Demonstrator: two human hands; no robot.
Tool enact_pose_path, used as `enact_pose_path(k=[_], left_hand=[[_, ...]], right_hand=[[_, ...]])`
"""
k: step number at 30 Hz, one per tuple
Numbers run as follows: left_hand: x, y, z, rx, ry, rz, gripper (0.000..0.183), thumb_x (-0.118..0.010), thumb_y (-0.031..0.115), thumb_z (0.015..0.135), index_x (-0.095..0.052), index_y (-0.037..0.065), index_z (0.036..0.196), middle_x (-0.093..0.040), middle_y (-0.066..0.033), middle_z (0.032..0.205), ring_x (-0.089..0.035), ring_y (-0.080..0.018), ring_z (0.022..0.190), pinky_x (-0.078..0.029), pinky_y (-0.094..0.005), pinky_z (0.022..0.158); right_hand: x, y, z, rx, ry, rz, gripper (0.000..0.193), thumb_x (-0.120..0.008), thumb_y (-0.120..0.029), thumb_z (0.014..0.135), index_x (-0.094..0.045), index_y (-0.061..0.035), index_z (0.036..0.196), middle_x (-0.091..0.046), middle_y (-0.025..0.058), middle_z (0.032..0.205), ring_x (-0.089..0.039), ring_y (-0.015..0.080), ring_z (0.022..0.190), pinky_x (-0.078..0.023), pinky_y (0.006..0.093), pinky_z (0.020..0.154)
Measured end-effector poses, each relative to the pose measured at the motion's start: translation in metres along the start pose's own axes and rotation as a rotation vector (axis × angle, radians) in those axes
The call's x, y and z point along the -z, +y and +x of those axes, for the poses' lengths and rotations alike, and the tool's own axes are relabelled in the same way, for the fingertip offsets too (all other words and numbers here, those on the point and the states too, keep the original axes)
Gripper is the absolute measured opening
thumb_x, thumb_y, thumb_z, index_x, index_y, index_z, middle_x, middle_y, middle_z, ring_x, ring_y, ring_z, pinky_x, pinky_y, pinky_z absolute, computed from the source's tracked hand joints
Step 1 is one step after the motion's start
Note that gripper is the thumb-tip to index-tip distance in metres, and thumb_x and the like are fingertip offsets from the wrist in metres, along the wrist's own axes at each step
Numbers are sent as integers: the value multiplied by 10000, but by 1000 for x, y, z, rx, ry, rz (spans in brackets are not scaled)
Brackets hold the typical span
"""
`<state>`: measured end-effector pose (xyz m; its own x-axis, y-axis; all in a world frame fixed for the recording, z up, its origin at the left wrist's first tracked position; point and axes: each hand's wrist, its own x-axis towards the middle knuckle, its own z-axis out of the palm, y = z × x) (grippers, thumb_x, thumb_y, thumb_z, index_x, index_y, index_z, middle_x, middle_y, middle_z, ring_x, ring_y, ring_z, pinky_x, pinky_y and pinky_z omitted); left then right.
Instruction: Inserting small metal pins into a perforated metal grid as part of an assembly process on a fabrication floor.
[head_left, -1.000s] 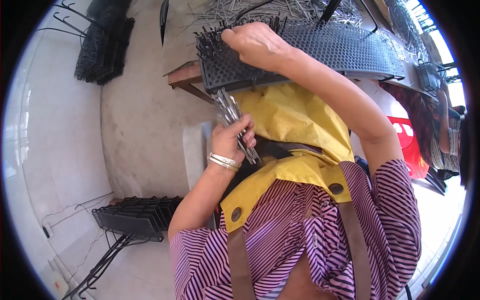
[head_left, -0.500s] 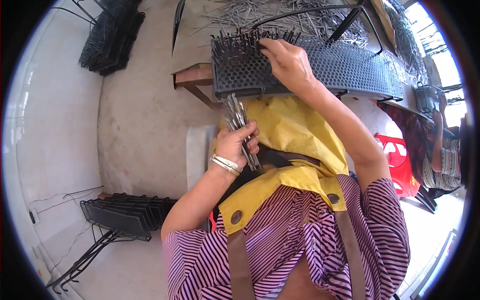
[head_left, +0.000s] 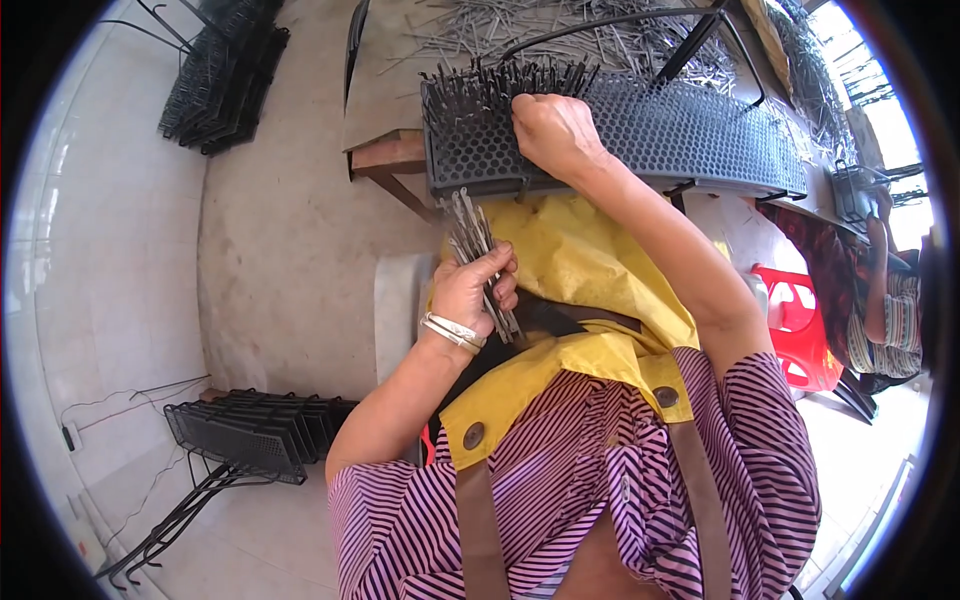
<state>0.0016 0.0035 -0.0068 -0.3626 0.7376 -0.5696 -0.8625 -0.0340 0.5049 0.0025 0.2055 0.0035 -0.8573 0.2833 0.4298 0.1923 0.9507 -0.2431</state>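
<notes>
Head view: left fingers (head_left: 507, 283) wrapped round metal strips (head_left: 467, 225), right fingers (head_left: 528, 110) curled, hold hidden, beside rods (head_left: 467, 95) in rack (head_left: 690, 140)

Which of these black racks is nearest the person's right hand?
The long perforated rack beneath the right hand, with dark rods clustered at its left end; the stacked racks sit farther off at left.
</notes>
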Motion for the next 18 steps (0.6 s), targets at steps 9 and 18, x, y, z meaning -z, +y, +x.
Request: enact_pose_path(k=[9,18], left_hand=[[0,0,-2,3,-2,-8,112,-580,108,772,-508,24,791,-494,-61,678,-387,-107,446,-302,-237,391],[-3,1,-4,6,-14,-5,113,-575,108,774,-505,22,792,-496,-60,684,-396,-105,460,-309,-237,402]], right_hand=[[7,-2,8,-14,217,227,104,-552,-82,723,-518,-2,667,-520,140,535,-522,286,467,-405,340,444],[10,-7,19,-102,327,273,91,-568,-85,735,-570,2,762,-527,135,541,-530,211,449,-401,282,442]])
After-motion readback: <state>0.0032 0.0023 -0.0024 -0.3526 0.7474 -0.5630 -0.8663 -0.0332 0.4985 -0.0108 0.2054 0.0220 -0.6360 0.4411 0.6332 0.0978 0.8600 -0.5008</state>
